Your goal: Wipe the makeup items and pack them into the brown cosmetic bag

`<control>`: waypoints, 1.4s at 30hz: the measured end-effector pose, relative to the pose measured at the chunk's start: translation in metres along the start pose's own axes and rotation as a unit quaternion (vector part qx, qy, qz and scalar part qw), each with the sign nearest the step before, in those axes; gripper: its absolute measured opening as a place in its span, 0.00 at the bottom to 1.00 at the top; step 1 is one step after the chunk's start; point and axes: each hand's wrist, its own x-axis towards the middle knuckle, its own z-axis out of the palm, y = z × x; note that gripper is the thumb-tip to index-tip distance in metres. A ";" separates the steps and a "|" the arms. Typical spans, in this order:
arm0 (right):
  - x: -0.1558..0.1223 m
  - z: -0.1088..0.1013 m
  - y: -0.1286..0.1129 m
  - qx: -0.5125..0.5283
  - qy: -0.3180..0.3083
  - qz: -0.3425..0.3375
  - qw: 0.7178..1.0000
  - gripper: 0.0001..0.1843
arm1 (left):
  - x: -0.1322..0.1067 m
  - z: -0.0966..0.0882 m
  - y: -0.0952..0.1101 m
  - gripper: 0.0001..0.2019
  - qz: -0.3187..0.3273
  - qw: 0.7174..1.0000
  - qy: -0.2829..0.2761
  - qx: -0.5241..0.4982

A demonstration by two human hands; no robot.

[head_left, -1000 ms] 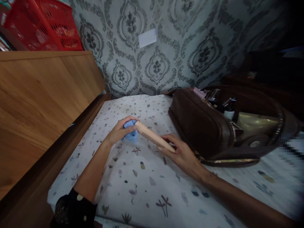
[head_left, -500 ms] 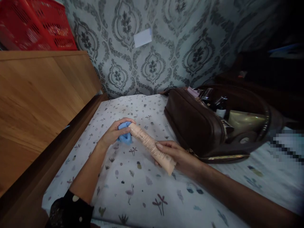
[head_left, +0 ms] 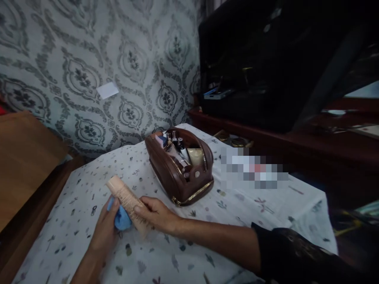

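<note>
Clasping one peach cosmetic tube [head_left: 126, 199] in the right hand [head_left: 156, 215], grip wrapped round its lower half, just above the printed cloth of the table [head_left: 237, 205]. Pressing one blue cloth [head_left: 122, 217] against the tube's underside with the left hand [head_left: 103, 232], grip closed on the wad. Turned end for end since half a second ago: flat crimped end now up and to the left, clear of both hands, instead of down by the right palm; cloth now at the lower part rather than at the far tip. Seen from further back and further right than before, with the red basket gone from view and a dark cabinet [head_left: 251, 67] come in at the right. Counted: two hands, one tube, one cloth, one brown toiletry bag [head_left: 177, 177] standing unzipped near the right hand but apart from it, small bottles inside too small to number, and one white slip of paper [head_left: 107, 90] on the patterned wallpaper [head_left: 59, 59].
</note>
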 end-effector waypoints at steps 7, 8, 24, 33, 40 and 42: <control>-0.001 -0.003 -0.007 -0.168 0.133 -0.079 0.974 0.18 | -0.021 0.015 -0.031 0.33 -0.001 0.996 -0.030 0.087; -0.001 -0.003 -0.007 -0.183 0.140 -0.085 0.969 0.17 | -0.024 0.017 -0.029 0.33 0.006 0.995 -0.044 0.089; -0.010 0.001 -0.028 -0.064 0.085 -0.089 0.990 0.25 | -0.049 0.033 0.004 0.23 0.018 0.990 -0.108 0.084; -0.004 -0.003 -0.027 -0.121 0.116 -0.097 0.981 0.24 | -0.057 0.040 -0.001 0.26 0.014 0.991 -0.042 0.130; -0.009 -0.003 -0.026 -0.241 0.156 -0.044 0.957 0.24 | -0.045 0.033 0.004 0.23 0.140 0.949 -0.065 0.276; -0.010 -0.004 -0.026 -0.236 0.133 -0.024 0.962 0.25 | -0.044 0.033 0.002 0.23 0.166 0.925 -0.072 0.335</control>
